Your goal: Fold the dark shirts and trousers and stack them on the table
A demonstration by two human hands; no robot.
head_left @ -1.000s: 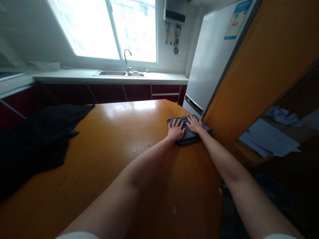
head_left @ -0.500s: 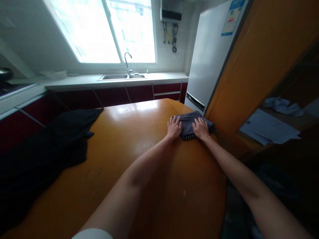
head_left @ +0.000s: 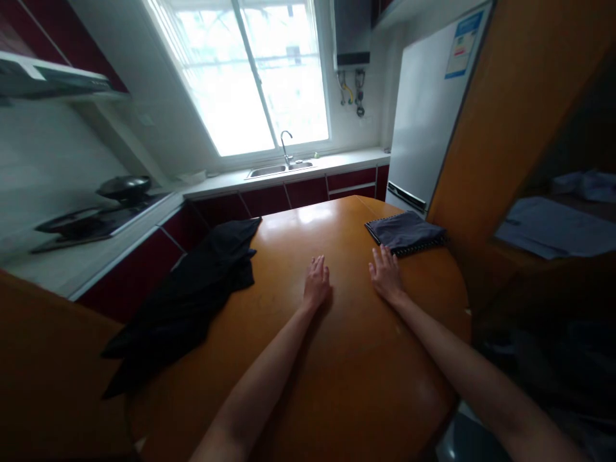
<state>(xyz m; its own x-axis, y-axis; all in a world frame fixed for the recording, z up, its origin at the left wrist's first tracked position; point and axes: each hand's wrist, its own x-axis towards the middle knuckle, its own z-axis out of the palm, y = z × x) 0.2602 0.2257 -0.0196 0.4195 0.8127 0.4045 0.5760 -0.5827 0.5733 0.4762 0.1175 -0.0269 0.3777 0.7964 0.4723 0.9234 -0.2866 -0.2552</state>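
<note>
A folded dark grey cloth [head_left: 407,232] with a black-and-white edge lies flat on the right part of the wooden table [head_left: 346,359]. Just short of its near edge is my right hand [head_left: 386,274], fingers stretched out and holding nothing; whether the fingertips touch the cloth I cannot tell. My left hand [head_left: 317,282] is over the middle of the table, apart from the cloth, with its fingers extended and nothing in it. Spread along the table's left side is a crumpled black garment [head_left: 202,282], partly hanging over the edge.
Behind the table runs a counter [head_left: 221,184] with a sink [head_left: 269,171] and faucet [head_left: 285,146]. A fridge [head_left: 426,115] stands at the back right. A wok [head_left: 124,187] sits on the stove at left. Papers [head_left: 561,224] lie on a shelf at right.
Both hands have come off the grey cloth and drawn back, the left one moving toward the table's middle. The view has turned left, bringing the stove into sight.
</note>
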